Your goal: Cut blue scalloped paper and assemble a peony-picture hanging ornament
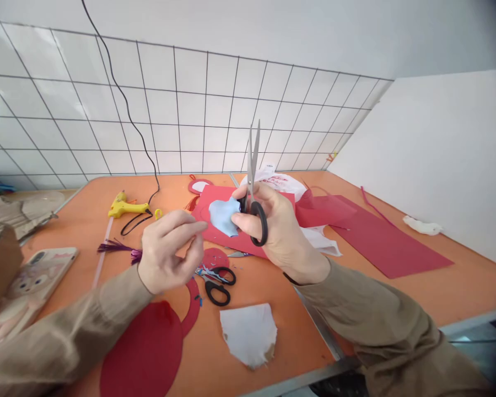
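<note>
My right hand (pixel 279 226) grips a pair of black-handled scissors (pixel 251 171), whose blades point upward and stand slightly apart. Between its thumb and fingers it also pinches a light blue cloth-like piece (pixel 223 216). Just left of that piece is my left hand (pixel 171 251), its index finger stretched toward the edge and the thumb apart below; nothing shows in it. Below the hands, a second pair of black-handled scissors (pixel 218 284) lies on the table with blue scraps at its blades. A whitish cloth-like piece (pixel 250 333) lies nearer to me.
On the orange table (pixel 289 358) lie red sheets (pixel 391 242), a red disc (pixel 144 353), a purple tassel (pixel 122 249) and a phone (pixel 45 275). A yellow glue gun (pixel 126 205) with a black cord stands at left. White plastic (pixel 287 182) lies behind my right hand.
</note>
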`<action>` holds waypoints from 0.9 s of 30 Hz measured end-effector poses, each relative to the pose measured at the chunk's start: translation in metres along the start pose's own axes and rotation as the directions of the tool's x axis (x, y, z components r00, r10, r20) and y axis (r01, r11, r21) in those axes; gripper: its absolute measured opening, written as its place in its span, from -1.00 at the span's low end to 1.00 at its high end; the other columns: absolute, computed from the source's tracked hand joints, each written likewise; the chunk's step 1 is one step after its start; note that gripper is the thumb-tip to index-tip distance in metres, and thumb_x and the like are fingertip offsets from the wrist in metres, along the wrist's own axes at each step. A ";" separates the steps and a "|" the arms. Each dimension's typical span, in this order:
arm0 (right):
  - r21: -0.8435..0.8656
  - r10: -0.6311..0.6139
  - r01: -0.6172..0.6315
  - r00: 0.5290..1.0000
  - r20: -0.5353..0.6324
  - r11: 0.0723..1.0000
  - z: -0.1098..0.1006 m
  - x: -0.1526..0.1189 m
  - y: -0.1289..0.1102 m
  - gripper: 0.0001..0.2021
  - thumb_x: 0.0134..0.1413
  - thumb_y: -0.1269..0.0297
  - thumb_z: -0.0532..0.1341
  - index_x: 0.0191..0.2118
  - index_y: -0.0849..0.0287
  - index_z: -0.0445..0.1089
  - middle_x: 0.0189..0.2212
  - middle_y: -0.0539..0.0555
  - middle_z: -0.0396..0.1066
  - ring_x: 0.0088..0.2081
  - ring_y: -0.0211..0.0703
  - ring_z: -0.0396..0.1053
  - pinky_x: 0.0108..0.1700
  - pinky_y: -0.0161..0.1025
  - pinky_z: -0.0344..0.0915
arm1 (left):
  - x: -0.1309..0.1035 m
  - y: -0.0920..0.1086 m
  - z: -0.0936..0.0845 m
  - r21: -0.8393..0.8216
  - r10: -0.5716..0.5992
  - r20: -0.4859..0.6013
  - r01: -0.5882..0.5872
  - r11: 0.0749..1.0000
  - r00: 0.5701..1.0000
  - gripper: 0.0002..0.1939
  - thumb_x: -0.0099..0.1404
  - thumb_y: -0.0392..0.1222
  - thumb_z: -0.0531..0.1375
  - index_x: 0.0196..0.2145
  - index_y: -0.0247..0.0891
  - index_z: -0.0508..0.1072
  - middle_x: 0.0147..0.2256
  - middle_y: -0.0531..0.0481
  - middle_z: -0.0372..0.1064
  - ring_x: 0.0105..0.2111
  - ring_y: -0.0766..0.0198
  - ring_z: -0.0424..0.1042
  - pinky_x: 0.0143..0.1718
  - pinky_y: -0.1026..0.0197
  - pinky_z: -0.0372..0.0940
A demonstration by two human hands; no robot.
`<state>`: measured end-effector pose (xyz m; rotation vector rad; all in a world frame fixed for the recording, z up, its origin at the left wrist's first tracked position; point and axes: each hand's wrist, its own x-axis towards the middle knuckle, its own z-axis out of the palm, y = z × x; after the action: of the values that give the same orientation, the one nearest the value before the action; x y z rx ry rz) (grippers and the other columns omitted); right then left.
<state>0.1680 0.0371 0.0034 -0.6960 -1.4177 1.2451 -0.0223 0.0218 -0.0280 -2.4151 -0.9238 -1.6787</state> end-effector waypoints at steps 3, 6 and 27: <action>-0.039 -0.047 0.046 0.999 -0.005 0.998 -0.001 0.001 0.003 -0.73 -0.14 0.37 0.38 -0.29 0.09 0.32 -0.57 -0.15 0.25 -0.54 -0.34 0.20 -0.47 -0.28 0.16 | -0.001 0.016 0.004 -0.303 -0.554 0.312 0.634 0.712 0.772 -0.71 0.29 -0.13 0.14 -0.50 -0.28 0.53 -0.56 -0.02 0.34 -0.57 0.34 0.24 -0.55 0.26 0.14; -0.061 -0.017 0.018 1.000 0.004 0.998 0.000 0.000 0.004 -0.71 -0.15 0.35 0.40 -0.29 0.08 0.31 -0.54 -0.13 0.30 -0.53 -0.32 0.22 -0.49 -0.28 0.17 | 0.002 0.030 0.007 -0.492 -0.693 0.585 0.864 0.109 0.421 -0.51 0.20 0.24 0.18 -0.46 -0.30 0.53 -0.52 -0.03 0.32 -0.61 0.37 0.19 -0.64 0.29 0.03; 0.014 0.045 -0.044 0.999 -0.024 0.999 0.003 -0.002 0.010 -0.73 -0.15 0.36 0.36 -0.28 0.07 0.32 -0.59 -0.14 0.25 -0.52 -0.29 0.20 -0.47 -0.27 0.16 | -0.002 0.025 0.003 -0.129 -0.218 -0.065 0.208 0.970 0.974 -0.94 0.21 -0.31 0.20 -0.38 -0.21 0.48 -0.43 0.00 0.40 -0.40 0.24 0.36 -0.35 0.16 0.25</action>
<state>0.1639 0.0367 -0.0062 -0.7348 -1.3799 1.2755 -0.0077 0.0020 -0.0242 -2.3752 -1.1380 -1.9409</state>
